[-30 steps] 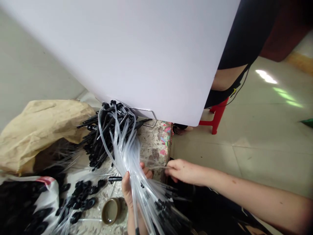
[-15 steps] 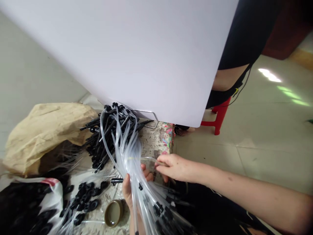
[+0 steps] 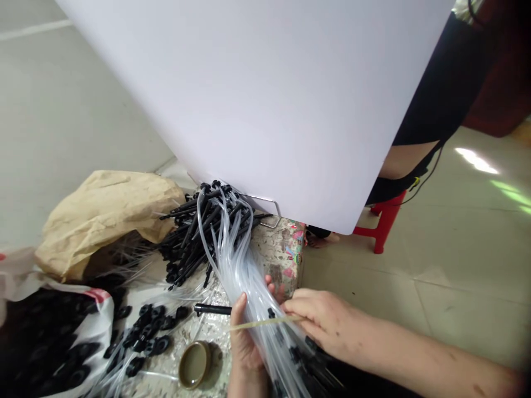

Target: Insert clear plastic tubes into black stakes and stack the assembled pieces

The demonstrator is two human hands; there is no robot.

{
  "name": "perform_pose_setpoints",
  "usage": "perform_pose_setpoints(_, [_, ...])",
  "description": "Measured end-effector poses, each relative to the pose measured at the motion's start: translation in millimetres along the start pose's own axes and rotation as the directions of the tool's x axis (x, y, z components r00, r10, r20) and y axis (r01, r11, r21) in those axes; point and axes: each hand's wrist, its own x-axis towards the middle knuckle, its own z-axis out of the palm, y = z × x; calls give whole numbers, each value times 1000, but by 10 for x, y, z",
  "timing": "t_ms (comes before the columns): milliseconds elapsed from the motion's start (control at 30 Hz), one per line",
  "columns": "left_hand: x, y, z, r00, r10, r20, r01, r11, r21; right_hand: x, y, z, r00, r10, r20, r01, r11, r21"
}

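A thick bundle of clear thin tubes (image 3: 244, 276) with black fittings runs from the black pieces at the back towards my lap. My left hand (image 3: 248, 345) wraps round the bundle from below, its thumb on the near-left side. Across the tubes lies a stretched yellowish rubber band (image 3: 267, 322), reaching from my left thumb to my right hand (image 3: 321, 318). The right fingers are closed on the band's end at the bundle's right side; their tips are partly hidden. A black tube piece (image 3: 213, 309) sticks out left of my left thumb.
Black stakes (image 3: 188, 243) lie piled beside a brown paper bag (image 3: 108, 204). Black caps (image 3: 151, 329), a small round bowl (image 3: 182, 367) and a white bag (image 3: 105, 318) of black parts are nearer. A large white board (image 3: 265, 110) rises behind; a person sits by a red stool (image 3: 381, 226).
The rubber band has moved down the bundle, towards me, and now stretches across the tubes. My right hand has moved right and lower. The view has shifted slightly.
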Motion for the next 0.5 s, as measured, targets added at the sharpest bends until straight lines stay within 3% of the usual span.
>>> perform_pose_setpoints(167, [10,-5,-74,986,139,-92,-147,985,-87,-63,288,-377,954,254,-162,-222,956,191])
perform_pose_setpoints(300, [27,-16,-92,979,181,-97,-189,979,-75,-33,629,-589,913,357,-199,-374,926,-52])
perform_pose_setpoints(400, [51,-46,-106,969,215,-122,-221,975,-40,43,768,-560,932,315,-180,-351,908,-228])
perform_pose_setpoints(500, [77,-66,-146,967,223,-121,-228,973,-27,160,712,-447,972,218,-82,-232,940,-248])
